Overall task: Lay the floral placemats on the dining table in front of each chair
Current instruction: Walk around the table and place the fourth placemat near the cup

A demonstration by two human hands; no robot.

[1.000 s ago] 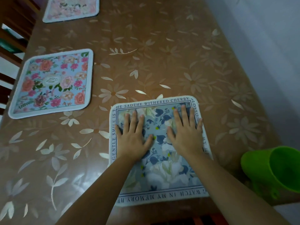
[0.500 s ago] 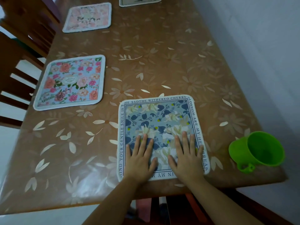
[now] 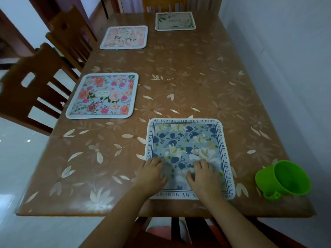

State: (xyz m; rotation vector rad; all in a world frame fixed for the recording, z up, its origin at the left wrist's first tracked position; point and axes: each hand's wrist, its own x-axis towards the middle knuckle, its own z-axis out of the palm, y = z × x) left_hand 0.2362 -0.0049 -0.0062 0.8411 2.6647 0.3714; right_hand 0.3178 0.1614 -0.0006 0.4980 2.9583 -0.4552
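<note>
A blue floral placemat (image 3: 186,140) with a lettered border lies flat at the near end of the brown dining table (image 3: 197,77). My left hand (image 3: 152,173) and my right hand (image 3: 204,175) both rest on its near part, fingers loosely bent and blurred, holding nothing. A pink-and-red floral placemat (image 3: 103,95) lies on the left side in front of a wooden chair (image 3: 30,86). Farther along the left lies a pale pink placemat (image 3: 124,37). A dark-patterned placemat (image 3: 175,21) lies at the far end.
A green plastic cup (image 3: 284,179) stands at the table's near right corner, close to the edge. A second wooden chair (image 3: 69,36) stands on the left, another chair (image 3: 164,4) at the far end. A white wall (image 3: 286,51) runs along the right side.
Both hands have slid back along the blue placemat toward the near edge, and their fingers have gone from flat to loosely bent. The view has pulled back and shows more of the table.
</note>
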